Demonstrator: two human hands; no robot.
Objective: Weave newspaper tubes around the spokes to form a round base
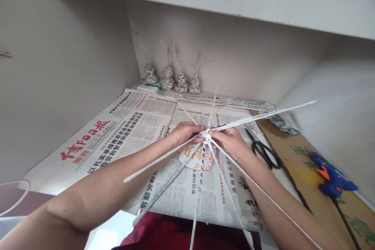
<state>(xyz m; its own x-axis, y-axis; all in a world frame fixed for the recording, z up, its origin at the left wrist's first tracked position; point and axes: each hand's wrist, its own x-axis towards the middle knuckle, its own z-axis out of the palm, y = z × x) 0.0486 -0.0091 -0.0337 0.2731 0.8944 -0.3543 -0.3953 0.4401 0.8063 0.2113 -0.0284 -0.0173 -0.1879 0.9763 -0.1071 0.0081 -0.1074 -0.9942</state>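
Observation:
Between my hands is a small woven paper piece [206, 137], its rolled newspaper strands radiating outward on all sides. My left hand [185, 133] grips its left edge with thumb and fingers. From the other side my right hand [230, 140] pinches the piece near a bundle of paper strands [263, 116] that points to the upper right. Several long strands hang toward me, and one crosses in front of my right forearm. A round card with orange characters [191, 158] lies below the weave on the newspaper [164, 125].
Several woven paper gourds [168, 78] stand along the back wall. Spare paper sticks [222, 101] lie before them. Black-handled scissors [266, 152] are at the right, beside cardboard [304, 152] bearing a blue glue gun [334, 175]. White panels enclose the sides.

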